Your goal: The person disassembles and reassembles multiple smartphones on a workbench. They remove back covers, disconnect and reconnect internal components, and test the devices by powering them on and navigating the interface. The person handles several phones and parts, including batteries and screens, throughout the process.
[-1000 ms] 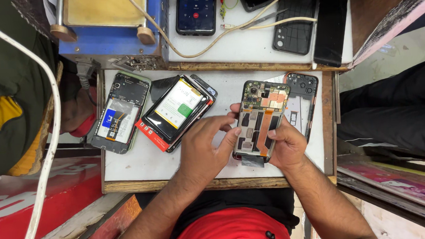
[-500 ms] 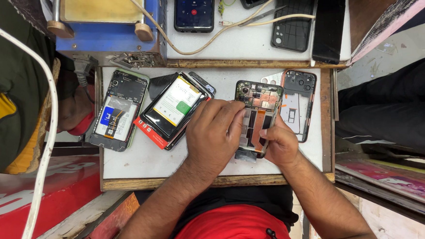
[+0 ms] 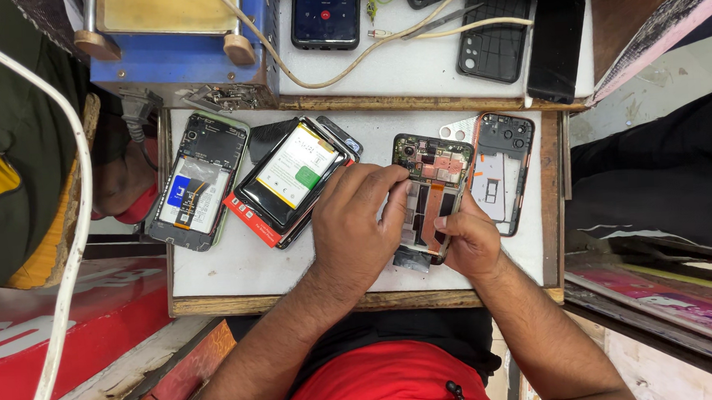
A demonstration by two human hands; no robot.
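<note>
- The left hand (image 3: 357,224) lies on top of an opened phone (image 3: 430,190), with its fingers bent and pressing down on the inside parts
- The right hand (image 3: 470,243) grips the phone's lower right edge, fingers curled round it
- The phone rests on the white work board (image 3: 230,267), near the front edge
- A phone back frame (image 3: 499,172) lies just beside it, on the right
- Two more open phones (image 3: 197,180) lie on the left
</note>
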